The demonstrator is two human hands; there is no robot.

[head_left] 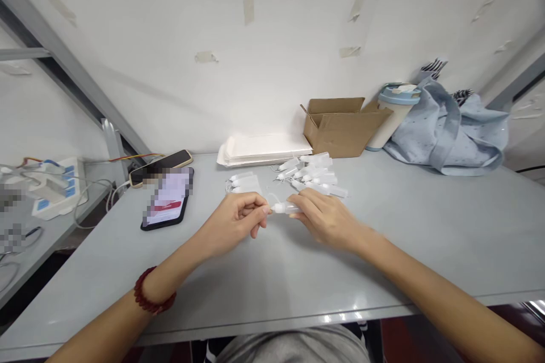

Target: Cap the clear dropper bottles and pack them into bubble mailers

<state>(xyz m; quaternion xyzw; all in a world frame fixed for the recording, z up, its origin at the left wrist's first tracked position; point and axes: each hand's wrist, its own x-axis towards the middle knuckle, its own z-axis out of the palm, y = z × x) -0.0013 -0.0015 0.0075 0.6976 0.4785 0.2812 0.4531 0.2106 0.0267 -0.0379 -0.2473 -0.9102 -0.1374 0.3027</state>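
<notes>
Both hands meet over the middle of the grey table (383, 249). My right hand (326, 218) grips a small clear plastic bottle (286, 208) lying sideways. My left hand (236, 221) pinches the bottle's white tip, fingers curled closed. Just beyond the hands lies a pile of several similar clear bottles with white caps (315, 173). A smaller group of them (243, 182) rests to the left of the pile. A red bead bracelet (149, 295) is on my left wrist.
Two phones (167, 198) lie at the left. A stack of white trays (261, 149), an open cardboard box (340, 125), a cup with a blue lid (394, 113) and a blue cloth (451, 130) line the wall. A power strip with cables (55, 187) sits far left.
</notes>
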